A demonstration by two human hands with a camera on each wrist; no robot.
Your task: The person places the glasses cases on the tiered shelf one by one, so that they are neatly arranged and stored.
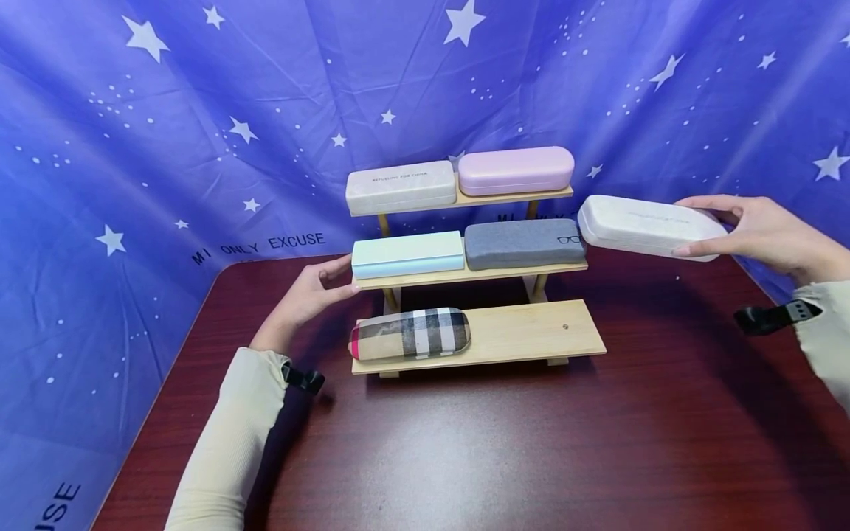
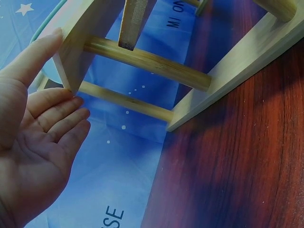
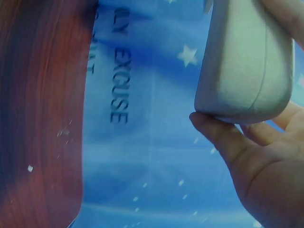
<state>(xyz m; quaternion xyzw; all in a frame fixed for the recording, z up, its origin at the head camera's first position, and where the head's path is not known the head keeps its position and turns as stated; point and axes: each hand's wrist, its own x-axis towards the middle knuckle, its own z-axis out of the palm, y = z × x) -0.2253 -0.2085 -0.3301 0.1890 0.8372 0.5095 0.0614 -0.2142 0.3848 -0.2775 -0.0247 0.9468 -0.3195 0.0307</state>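
Observation:
A white glasses case [image 1: 647, 227] is gripped at its right end by my right hand [image 1: 757, 232], off the stand beside the middle tier. In the right wrist view the case [image 3: 244, 61] fills the upper right, with the thumb against its end. My left hand [image 1: 308, 295] holds the left end of the middle board of a three-tier wooden stand [image 1: 531, 328], thumb at the front corner, fingers at the back. On that tier lie a pale blue glasses case [image 1: 407, 254] and a grey glasses case [image 1: 521, 245]. A plaid glasses case [image 1: 412, 334] lies on the bottom tier's left half.
The top tier carries another whitish glasses case [image 1: 401, 188] on the left and a pink glasses case [image 1: 516, 171] on the right. The stand rests on a dark red-brown table [image 1: 465, 450]. A blue star-patterned curtain [image 1: 299, 96] hangs behind and along the sides.

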